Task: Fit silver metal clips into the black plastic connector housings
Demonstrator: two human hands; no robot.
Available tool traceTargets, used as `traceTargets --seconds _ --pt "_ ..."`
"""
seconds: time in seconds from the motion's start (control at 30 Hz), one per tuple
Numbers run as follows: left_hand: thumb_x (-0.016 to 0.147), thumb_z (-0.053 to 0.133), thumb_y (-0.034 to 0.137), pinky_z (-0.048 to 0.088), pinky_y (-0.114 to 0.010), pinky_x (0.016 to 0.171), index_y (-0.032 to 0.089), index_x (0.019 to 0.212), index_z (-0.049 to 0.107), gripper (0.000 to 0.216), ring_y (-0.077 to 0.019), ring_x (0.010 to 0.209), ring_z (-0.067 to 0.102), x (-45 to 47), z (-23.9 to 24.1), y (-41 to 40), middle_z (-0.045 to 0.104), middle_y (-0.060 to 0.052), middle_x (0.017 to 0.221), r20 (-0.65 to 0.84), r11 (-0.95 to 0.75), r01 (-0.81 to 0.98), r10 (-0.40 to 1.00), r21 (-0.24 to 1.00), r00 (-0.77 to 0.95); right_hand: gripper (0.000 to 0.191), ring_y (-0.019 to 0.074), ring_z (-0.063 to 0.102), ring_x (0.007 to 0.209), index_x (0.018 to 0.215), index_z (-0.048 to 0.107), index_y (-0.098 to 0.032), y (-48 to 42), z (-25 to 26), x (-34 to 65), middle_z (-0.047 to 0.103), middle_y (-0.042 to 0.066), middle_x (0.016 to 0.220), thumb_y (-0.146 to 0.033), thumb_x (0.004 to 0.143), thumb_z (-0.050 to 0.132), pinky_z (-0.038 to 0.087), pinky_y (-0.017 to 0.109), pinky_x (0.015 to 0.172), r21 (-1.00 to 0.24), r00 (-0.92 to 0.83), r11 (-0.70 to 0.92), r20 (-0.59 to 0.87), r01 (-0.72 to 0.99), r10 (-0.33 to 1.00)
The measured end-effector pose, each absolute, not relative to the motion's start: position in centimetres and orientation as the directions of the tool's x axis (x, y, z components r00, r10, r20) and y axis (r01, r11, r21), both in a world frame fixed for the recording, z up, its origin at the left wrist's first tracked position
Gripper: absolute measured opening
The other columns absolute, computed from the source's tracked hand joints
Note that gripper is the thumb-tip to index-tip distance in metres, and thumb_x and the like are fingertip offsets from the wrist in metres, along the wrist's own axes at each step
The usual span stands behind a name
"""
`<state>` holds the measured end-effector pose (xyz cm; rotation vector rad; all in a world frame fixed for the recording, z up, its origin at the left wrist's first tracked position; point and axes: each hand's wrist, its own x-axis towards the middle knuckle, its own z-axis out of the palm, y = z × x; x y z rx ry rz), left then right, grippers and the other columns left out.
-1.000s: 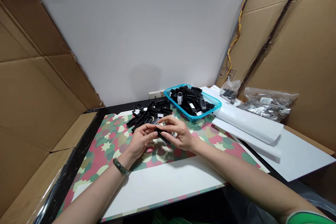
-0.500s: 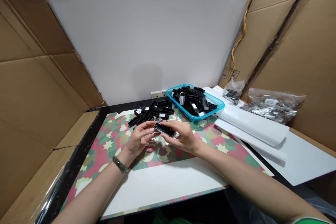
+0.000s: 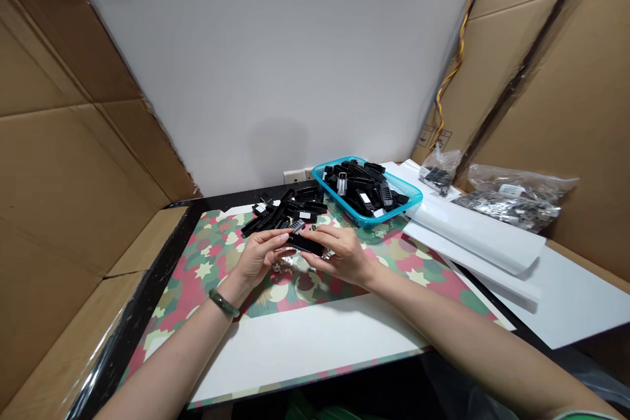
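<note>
My left hand (image 3: 257,257) and my right hand (image 3: 343,254) meet over the patterned mat (image 3: 207,256), fingers pinched on the two ends of a small black plastic part (image 3: 306,245) held just above it. A green bangle sits on my left wrist. Small shiny metal pieces (image 3: 285,265) lie on the mat under my hands. Just beyond my fingers is a loose pile of black parts (image 3: 283,213). Behind and to the right, a blue basket (image 3: 412,199) holds several more black parts.
White sheets (image 3: 472,230) lie right of the mat, with two clear bags of small parts (image 3: 512,200) against the cardboard wall. A white board (image 3: 315,348) covers the mat's near side. Cardboard panels stand left and right; a yellow-red wire runs down the right corner.
The black part was turned and lifted slightly between my hands, then brought level; both hands stayed over the same spot on the mat. The camera view shifted a little.
</note>
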<state>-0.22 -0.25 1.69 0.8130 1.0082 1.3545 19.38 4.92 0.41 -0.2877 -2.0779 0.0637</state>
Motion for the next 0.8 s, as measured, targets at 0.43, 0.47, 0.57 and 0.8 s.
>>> traceTargets --seconds 0.43,0.47,0.57,0.8 --pt "0.049 0.093 0.031 0.058 -0.032 0.067 0.014 0.077 0.08 0.035 -0.0189 0.064 0.069 0.71 1.65 -0.46 0.078 -0.01 0.078 -0.081 0.024 -0.383 0.988 0.923 -0.133 0.03 0.0141 0.062 0.063 0.118 0.064 -0.016 4.78 0.5 19.5 0.069 0.006 0.079 -0.03 0.091 0.064 0.05 0.025 0.054 -0.137 -0.468 0.973 0.858 0.183 0.209" --pt "0.05 0.093 0.031 0.058 -0.032 0.067 0.014 0.077 0.08 0.034 -0.0188 0.064 0.069 0.77 1.55 -0.45 0.078 -0.01 0.077 -0.079 0.02 -0.388 0.988 0.922 -0.136 0.03 0.0144 0.063 0.064 0.118 0.064 -0.016 4.75 0.43 19.5 0.069 0.007 0.08 -0.03 0.091 0.064 0.051 0.025 0.055 -0.139 -0.466 0.972 0.859 0.189 0.213" --pt "0.053 0.092 0.03 0.057 -0.03 0.067 0.014 0.077 0.08 0.031 -0.0177 0.064 0.069 0.71 1.31 -0.43 0.078 -0.01 0.079 -0.063 0.007 -0.396 0.99 0.918 -0.127 0.032 0.0156 0.065 0.067 0.119 0.065 -0.016 4.63 0.32 19.44 0.071 0.008 0.084 -0.029 0.09 0.066 0.052 0.026 0.055 -0.142 -0.437 0.971 0.873 0.193 0.215" --pt "0.055 0.091 0.022 0.057 -0.029 0.075 0.019 0.088 0.08 0.036 -0.0193 0.079 0.071 -0.05 1.86 -0.53 0.078 -0.008 0.093 0.021 -0.017 -0.339 1.0 0.94 0.007 0.035 0.0182 0.072 0.075 0.124 0.064 -0.02 4.54 0.66 19.28 0.076 0.008 0.092 -0.024 0.089 0.068 0.059 0.029 0.064 -0.19 -0.364 0.975 0.905 0.118 0.22"
